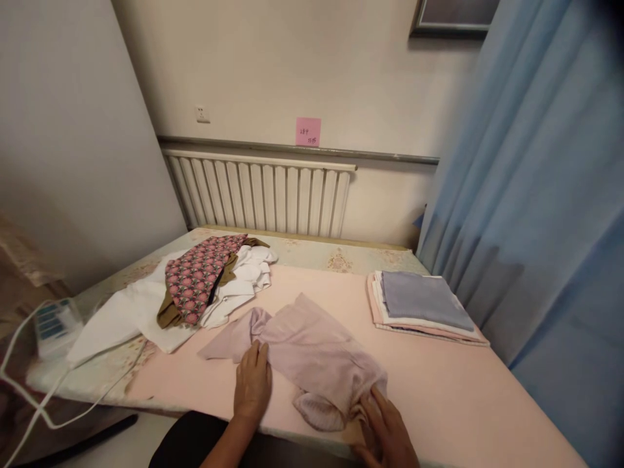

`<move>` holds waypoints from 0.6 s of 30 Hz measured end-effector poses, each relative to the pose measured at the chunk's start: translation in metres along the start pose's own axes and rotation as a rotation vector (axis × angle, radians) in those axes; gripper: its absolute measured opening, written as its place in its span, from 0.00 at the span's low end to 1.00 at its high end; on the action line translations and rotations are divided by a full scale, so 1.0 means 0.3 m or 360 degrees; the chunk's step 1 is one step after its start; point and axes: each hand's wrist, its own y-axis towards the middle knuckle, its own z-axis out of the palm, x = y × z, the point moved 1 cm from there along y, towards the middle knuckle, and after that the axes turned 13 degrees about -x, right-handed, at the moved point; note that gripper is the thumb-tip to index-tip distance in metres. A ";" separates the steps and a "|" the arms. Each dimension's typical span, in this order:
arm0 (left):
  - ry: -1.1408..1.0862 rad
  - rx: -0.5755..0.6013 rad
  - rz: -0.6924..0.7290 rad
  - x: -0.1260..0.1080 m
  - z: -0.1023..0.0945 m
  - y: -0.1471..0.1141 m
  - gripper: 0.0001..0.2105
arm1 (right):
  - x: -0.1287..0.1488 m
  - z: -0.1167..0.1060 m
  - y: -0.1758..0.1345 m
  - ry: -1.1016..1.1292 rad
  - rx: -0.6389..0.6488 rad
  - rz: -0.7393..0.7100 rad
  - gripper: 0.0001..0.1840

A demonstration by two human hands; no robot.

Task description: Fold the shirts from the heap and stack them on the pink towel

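A pale lilac satin garment lies spread and crumpled on the pink cover, its lower right end bunched up. The fingers of my left hand are stretched out and rest at its near left edge, by a twisted fold. My right hand is closed around the bunched fabric at the lower right, with the thumb underneath. A looped, gathered part of the garment hangs near the table's front edge between both hands. Exactly what the right fingertips pinch is hidden in the folds.
A stack of folded cloths with a grey-blue piece on top sits at right. Loose clothes, including a pink patterned piece and white garments, lie at left. A white cable and power strip are at far left; a blue curtain hangs at right.
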 end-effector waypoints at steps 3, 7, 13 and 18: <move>0.0021 0.0023 0.0043 -0.011 -0.011 0.007 0.19 | 0.021 0.037 -0.005 -0.0042 0.0066 0.0004 0.43; 0.0002 0.0045 0.0084 -0.011 -0.008 0.008 0.18 | 0.055 0.087 0.020 -0.0095 0.0193 0.0080 0.45; -0.0046 0.0139 0.0119 -0.001 0.008 -0.001 0.18 | 0.129 0.156 0.107 -0.0238 0.0238 0.0156 0.39; -0.0022 0.0168 0.0131 -0.004 0.007 0.008 0.19 | 0.171 0.171 0.191 -0.0267 0.0237 0.0185 0.22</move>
